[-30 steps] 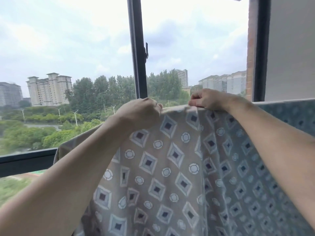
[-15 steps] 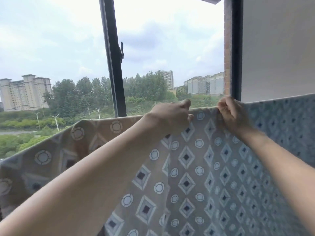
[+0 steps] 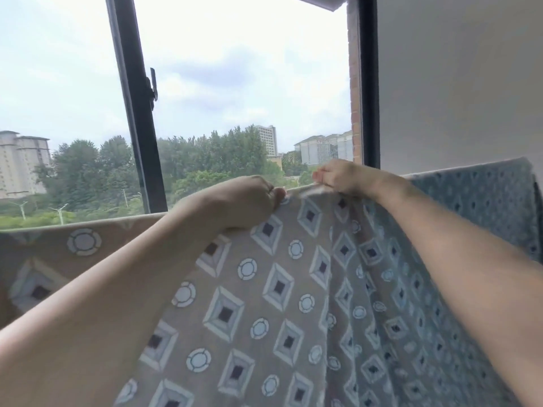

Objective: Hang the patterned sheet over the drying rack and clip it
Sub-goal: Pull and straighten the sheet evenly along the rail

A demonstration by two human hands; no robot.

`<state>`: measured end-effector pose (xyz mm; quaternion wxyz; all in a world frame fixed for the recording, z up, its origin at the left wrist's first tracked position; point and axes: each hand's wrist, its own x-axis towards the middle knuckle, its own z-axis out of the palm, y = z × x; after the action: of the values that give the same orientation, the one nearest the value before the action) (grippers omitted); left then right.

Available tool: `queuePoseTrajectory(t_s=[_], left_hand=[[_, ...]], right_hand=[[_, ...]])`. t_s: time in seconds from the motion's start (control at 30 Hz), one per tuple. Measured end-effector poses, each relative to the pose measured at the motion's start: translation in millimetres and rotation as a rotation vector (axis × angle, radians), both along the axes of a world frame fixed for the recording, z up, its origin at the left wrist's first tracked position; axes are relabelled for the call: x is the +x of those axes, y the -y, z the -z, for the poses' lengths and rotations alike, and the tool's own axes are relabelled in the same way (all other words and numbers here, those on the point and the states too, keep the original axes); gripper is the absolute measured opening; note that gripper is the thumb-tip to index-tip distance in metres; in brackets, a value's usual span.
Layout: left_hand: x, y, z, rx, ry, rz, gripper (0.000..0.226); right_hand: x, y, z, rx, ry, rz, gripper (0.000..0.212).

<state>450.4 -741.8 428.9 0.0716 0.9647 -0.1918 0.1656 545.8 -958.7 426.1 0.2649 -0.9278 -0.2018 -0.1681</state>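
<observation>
Both my hands pinch the sheet (image 3: 282, 289) along its top fold, left hand (image 3: 246, 201) and right hand (image 3: 338, 177) close together, before the window frame (image 3: 138, 113). It drapes across at chest height; the rack beneath is hidden. I'd judge it best to pull the edge level and smooth before clipping.

Patterned sheet (image 3: 264, 304): soft woven cloth, matt, w/ folds approx. at 4 o'clock. Window frame (image 3: 138, 127): dark metal, smooth, semi-gloss. Wall (image 3: 458, 83) at 2 o'clock: painted, matt, smooth. Brick strip (image 3: 355, 98): rough.
</observation>
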Motion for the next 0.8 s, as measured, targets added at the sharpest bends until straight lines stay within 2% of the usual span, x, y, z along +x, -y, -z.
queuePoseTrajectory(t_s=[0.1,0.2,0.27,0.33,0.4,0.47,0.53,0.6,0.67,0.73,0.8], left_hand=[[2.0,-4.0,0.6,0.040,-0.059,-0.066,0.061],[-1.6,0.1,1.9,0.220,0.047,-0.105,0.069],[-0.8,16.3,6.2,0.359,0.214,-0.081,0.057],[3.7,38.2,17.3,0.374,0.332,-0.047,0.044],[6.9,53.8,23.3,0.361,0.402,-0.022,0.049],[9.7,58.8,15.3,0.327,0.297,-0.024,0.064],[12.1,62.1,2.6,0.315,0.106,-0.057,0.073],[17.9,70.5,-3.0,0.363,0.070,-0.073,0.070],[22.0,87.3,3.9,0.430,0.207,-0.052,0.056],[31.2,111.2,20.7,0.410,0.340,-0.017,0.028],[43.8,138.3,37.7,0.405,0.447,-0.068,0.032]], right_hand=[[8.8,-6.1,-10.5,-0.235,-0.203,0.042,0.036],[16.7,-11.5,-4.4,-0.225,-0.229,0.104,0.057],[17.1,-6.6,5.1,-0.103,-0.071,0.077,0.056],[10.8,6.4,26.8,0.052,0.280,0.062,0.043],[6.9,27.5,53.1,0.121,0.620,0.102,0.044],[16.3,60.3,74.6,0.178,0.794,0.156,0.043],[26.9,92.3,82.3,0.195,0.886,0.265,0.035],[36.3,112.8,79.6,0.221,0.966,0.326,0.029],[48.9,120.4,76.4,0.248,0.937,0.296,0.038],[60.7,123.1,71.1,0.205,0.850,0.223,0.058],[67.1,126.8,60.5,0.088,0.788,0.160,0.065]])
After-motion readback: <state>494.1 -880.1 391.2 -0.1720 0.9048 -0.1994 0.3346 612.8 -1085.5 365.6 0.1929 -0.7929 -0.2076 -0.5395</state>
